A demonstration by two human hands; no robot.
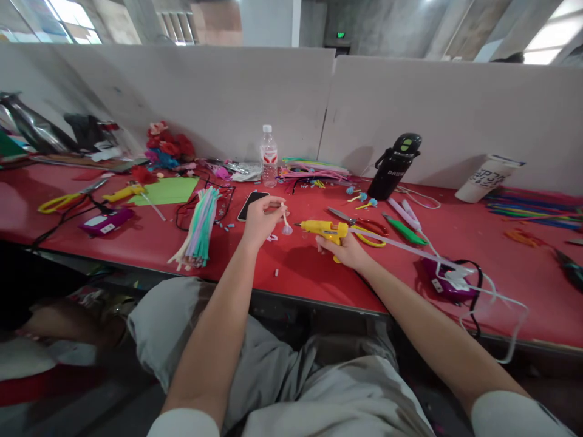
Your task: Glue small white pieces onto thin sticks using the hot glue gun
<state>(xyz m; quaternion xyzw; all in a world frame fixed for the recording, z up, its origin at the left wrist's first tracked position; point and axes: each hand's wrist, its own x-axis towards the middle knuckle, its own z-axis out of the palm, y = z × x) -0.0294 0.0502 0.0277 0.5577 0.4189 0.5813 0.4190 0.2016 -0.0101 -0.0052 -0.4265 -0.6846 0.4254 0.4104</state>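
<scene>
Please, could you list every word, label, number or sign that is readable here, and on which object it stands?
"DA", then letters too unclear to be sure: black bottle.
Dark lettering, too blurred to read: white cup.
Red-and-white label, too small: clear bottle.
Green sign on the far wall: too small.
Marking on the yellow glue gun in the right hand: too small.

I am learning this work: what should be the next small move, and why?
Probably ease the nozzle of the yellow glue gun to the lilac piece: the right hand grips the glue gun, nozzle pointing there across an apparent small gap, while the left hand holds the piece's pale stem.
</scene>
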